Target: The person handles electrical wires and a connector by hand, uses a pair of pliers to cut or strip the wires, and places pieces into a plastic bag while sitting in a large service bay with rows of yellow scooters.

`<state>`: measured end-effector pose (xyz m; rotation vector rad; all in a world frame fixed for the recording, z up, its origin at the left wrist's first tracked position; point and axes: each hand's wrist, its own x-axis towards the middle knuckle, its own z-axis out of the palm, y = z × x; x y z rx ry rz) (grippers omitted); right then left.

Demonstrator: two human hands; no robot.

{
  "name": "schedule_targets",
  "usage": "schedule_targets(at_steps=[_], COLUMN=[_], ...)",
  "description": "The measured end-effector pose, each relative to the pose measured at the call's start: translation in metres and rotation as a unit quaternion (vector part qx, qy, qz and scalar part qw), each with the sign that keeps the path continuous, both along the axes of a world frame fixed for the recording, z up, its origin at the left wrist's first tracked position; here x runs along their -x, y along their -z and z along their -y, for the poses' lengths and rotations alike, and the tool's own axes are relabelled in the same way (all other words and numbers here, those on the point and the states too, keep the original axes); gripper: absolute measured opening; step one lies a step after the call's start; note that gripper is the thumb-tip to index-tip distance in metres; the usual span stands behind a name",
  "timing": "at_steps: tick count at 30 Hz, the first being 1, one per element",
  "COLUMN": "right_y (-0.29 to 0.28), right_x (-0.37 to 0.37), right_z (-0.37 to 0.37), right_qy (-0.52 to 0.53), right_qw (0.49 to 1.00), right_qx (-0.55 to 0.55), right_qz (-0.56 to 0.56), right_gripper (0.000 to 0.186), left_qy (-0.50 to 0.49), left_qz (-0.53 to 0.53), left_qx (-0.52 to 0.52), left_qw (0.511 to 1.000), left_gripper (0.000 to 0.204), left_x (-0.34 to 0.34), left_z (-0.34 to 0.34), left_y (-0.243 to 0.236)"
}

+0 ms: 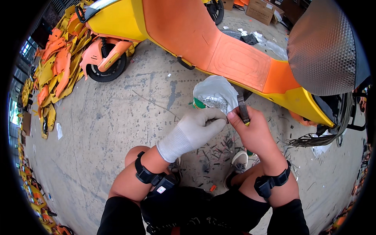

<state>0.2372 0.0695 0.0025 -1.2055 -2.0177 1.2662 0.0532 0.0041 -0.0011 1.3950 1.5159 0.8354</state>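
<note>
My left hand [200,128], in a white knit glove, is closed in a pinch at the middle of the view. Whatever lies between its thumb and finger is too small to make out. Right beside it my bare right hand [250,129] grips a narrow dark tool [243,109], which points up past the fingers; its exact kind is unclear. The tips of both hands nearly meet. Just beyond them stands an open whitish plastic bag [216,84] with shiny, crumpled-looking silver contents. Green [199,103] shows at the bag's left side.
An orange and yellow scooter body [239,62] stretches across the far side, with a textured silver cover [323,51] at its right end. Dark scraps [213,154] litter the floor between my feet. Orange and yellow panels [58,66] are heaped at far left. A cardboard box [260,11] sits at the back.
</note>
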Motion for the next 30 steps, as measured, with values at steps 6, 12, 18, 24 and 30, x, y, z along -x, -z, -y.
schedule_targets(at_steps=[6,12,18,24,30], right_y=[0.004,0.011,0.009,0.002,0.007], right_x=[0.004,0.008,0.006,0.005,0.004], right_z=[0.004,0.010,0.012,0.012,0.011], right_qy=[0.015,0.005,0.043,0.040,0.043], right_qw=[0.997,0.948,0.857,0.841,0.842], right_qx=[0.049,0.220,0.403,0.415,0.392], right_qz=[-0.060,-0.228,-0.320,-0.346,-0.369], right_gripper=[0.031,0.031,0.029,0.030,0.028], left_qy=[-0.026,-0.037,-0.050,-0.040,-0.038], left_qz=[0.021,0.131,0.235,0.252,0.202], left_qx=[-0.011,0.027,0.051,0.029,0.022], left_qw=[0.999,0.990,0.969,0.967,0.978], left_gripper=[0.027,0.024,0.023,0.023,0.023], left_x=[-0.003,-0.001,-0.005,-0.004,0.001], left_z=[0.001,0.001,0.004,0.007,0.007], left_y=[0.006,0.010,-0.002,-0.006,-0.005])
